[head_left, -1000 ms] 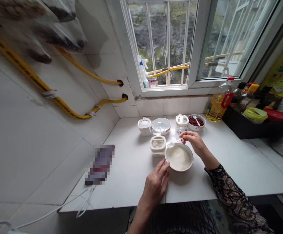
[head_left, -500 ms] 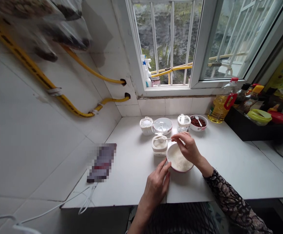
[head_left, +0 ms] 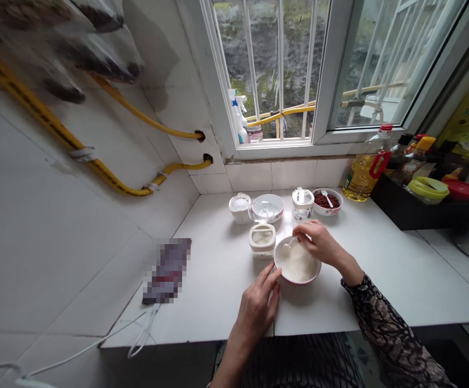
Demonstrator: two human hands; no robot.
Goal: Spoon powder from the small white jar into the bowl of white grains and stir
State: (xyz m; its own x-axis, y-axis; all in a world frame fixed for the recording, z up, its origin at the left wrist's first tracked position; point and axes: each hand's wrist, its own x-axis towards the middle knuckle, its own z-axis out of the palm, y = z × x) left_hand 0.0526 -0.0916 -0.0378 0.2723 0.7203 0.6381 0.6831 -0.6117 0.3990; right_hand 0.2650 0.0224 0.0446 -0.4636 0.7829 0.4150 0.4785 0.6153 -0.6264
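My right hand (head_left: pixel 319 245) pinches the handle of a small white spoon (head_left: pixel 289 245) and is over the right side of a white bowl (head_left: pixel 299 282). White powder (head_left: pixel 296 262) covers the inside of this bowl, and the spoon's head is over it near the left rim. My left hand (head_left: pixel 258 302) holds the bowl's left edge with its fingertips, the fingers fairly straight. Just left of the bowl stands a square jar (head_left: pixel 262 250) with its lid up and pale powder inside.
Behind are another jar of white grains (head_left: pixel 240 209), a bowl of clear liquid (head_left: pixel 268 207), a clear jar (head_left: pixel 302 203) and a bowl of dark red bits (head_left: pixel 327 202) with a spoon. An oil bottle (head_left: pixel 361 175) and a black box (head_left: pixel 396 207) stand right. A blurred dark object (head_left: pixel 167 272) lies left.
My right hand has moved the spoon from over the open jar to the bowl of white powder. My left hand stays at the bowl's edge. The view has shifted slightly.
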